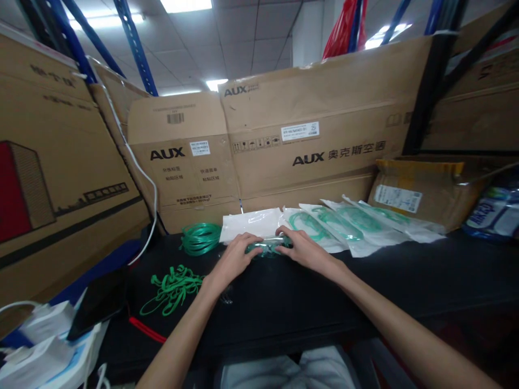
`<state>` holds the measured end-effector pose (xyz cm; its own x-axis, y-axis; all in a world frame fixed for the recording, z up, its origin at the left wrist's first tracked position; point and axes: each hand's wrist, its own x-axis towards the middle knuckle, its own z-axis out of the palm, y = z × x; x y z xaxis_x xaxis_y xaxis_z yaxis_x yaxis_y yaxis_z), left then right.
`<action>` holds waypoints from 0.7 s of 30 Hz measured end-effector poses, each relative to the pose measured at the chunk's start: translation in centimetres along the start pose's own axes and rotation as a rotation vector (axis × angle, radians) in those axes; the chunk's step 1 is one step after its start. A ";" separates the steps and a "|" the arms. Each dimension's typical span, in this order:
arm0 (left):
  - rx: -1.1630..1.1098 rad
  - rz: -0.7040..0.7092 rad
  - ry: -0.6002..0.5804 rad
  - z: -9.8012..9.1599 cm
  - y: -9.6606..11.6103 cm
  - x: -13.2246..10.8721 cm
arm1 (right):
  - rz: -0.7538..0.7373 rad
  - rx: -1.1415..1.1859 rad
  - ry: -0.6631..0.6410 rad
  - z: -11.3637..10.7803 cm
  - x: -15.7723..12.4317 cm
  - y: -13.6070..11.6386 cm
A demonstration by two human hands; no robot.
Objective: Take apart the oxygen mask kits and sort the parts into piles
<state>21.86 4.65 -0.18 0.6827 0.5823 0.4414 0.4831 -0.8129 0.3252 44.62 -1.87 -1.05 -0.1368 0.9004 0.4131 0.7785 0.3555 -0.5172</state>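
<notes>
Both of my hands meet at a small clear and green bundle [267,246], which looks like soft plastic parts; its exact kind I cannot make out. My left hand [242,253] grips its left end between thumb and fingers. At its right end, my right hand [300,247] holds it the same way. Just behind lies a white pouch [249,224], flat on the black table. A coil of green tubing [201,238] rests left of the pouch. Nearer to me, beside my left forearm, is a loose heap of green elastic cords [175,289].
Several clear-fronted pouches with green tubing [360,219] overlap at the right. Cardboard panels [316,102] wall off the back of the black table [284,319]. An open carton [409,194] and a blue-wrapped pack [494,210] stand far right. A phone [99,300] and white plugs [48,324] lie left.
</notes>
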 end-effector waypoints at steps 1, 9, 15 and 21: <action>-0.005 -0.001 -0.004 0.0 -0.1 0.0 | -0.015 -0.002 -0.019 0.2 0.0 0.1; -0.002 0.005 0.007 0.3 -0.7 -0.1 | -0.108 -0.047 -0.069 0.5 0.3 -0.5; 0.064 0.018 0.032 0.6 -0.6 0.0 | -0.144 -0.152 -0.036 0.6 0.2 -1.6; 0.123 -0.001 0.063 0.4 0.5 -0.1 | -0.009 -0.377 0.163 -5.3 0.3 0.9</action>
<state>22.28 4.17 -0.32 0.6479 0.5795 0.4944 0.5502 -0.8048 0.2224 48.56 -2.65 2.57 -0.0697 0.8352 0.5455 0.9518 0.2194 -0.2143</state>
